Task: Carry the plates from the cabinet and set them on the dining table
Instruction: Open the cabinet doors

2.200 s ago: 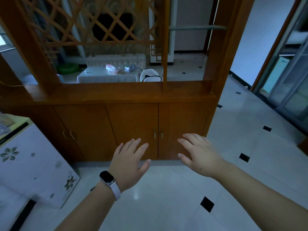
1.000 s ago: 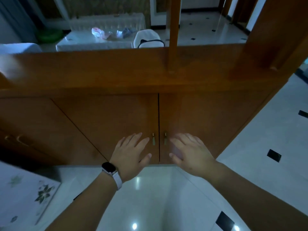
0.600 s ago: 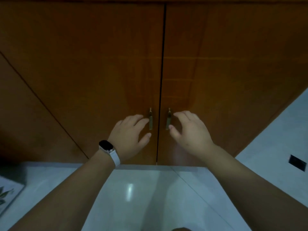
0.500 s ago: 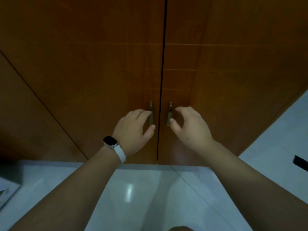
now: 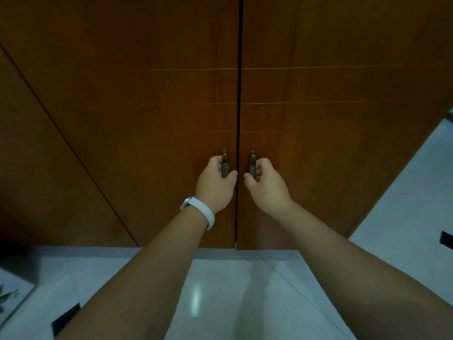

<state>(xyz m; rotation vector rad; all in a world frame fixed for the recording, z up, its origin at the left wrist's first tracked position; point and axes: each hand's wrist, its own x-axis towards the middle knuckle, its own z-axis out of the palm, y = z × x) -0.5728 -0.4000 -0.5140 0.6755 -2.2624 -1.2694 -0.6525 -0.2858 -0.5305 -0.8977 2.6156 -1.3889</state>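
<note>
A low brown wooden cabinet (image 5: 147, 106) fills the view, its two middle doors closed with a thin dark gap between them. My left hand (image 5: 215, 184), with a white watch on the wrist, is curled around the left door's small metal handle (image 5: 224, 155). My right hand (image 5: 266, 185) is curled around the right door's handle (image 5: 252, 157). No plates are in view; the closed doors hide the cabinet's inside.
Pale glossy floor tiles (image 5: 220, 290) with small black insets lie below the cabinet. A corner of a white cloth with a flower print (image 5: 9, 295) shows at the lower left. More tiled floor runs along the cabinet's right end (image 5: 404, 204).
I have come close to the cabinet and bent low. Both hands moved forward from open and apart to closing around the two door handles. The doors stay closed.
</note>
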